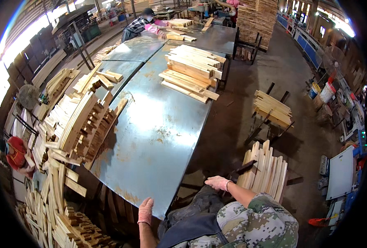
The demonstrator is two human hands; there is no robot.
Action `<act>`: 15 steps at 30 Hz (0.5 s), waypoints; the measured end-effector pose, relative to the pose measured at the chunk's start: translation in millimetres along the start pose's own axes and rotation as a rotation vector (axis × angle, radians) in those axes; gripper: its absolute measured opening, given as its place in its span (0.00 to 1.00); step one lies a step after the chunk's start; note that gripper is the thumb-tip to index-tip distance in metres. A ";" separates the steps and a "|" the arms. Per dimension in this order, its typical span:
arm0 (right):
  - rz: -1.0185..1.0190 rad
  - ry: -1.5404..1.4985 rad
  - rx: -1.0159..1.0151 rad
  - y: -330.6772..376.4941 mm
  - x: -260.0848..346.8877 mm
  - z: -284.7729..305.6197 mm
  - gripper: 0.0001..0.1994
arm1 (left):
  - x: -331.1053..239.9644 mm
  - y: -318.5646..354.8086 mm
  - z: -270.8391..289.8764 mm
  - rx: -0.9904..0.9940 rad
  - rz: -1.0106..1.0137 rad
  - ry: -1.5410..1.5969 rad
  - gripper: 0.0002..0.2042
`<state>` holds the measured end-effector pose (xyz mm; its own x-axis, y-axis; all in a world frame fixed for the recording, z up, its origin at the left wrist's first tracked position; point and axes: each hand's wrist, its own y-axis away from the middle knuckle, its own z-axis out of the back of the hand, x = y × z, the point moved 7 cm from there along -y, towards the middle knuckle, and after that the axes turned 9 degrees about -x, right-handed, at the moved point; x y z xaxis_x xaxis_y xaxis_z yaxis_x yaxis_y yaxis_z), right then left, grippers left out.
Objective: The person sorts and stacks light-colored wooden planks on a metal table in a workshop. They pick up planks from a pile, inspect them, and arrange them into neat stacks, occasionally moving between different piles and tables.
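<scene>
My left hand (146,211), in a pink work glove, is at the near edge of a large sheet-metal table (150,165). Its fingers are loosely bent and I see nothing in them. My right hand (218,183), gloved the same way, rests by my knee with its fingers extended and holds nothing visible. Across the table's far right lie stacked pale wooden strips (194,70). Beside my right forearm stands a bundle of wooden slats (266,171).
Tall rows of wood strips (74,124) line the table's left side, with loose sticks (47,206) lower left. A slat stack (274,107) stands on a metal frame at right. One co-worker (144,22) is at the far end, another (18,155) at far left.
</scene>
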<state>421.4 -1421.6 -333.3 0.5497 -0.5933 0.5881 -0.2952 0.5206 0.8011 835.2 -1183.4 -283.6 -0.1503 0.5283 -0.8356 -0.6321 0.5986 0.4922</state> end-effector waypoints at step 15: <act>0.099 0.566 -0.213 -175.7 140.2 295.2 0.20 | -209.5 -167.9 -336.0 0.220 0.206 -0.013 0.28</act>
<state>319.7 -1777.5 -358.8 0.8745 -0.1479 0.4620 -0.2360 0.7025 0.6714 717.4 -1596.9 -273.1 -0.2478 0.6588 -0.7103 -0.4095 0.5932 0.6931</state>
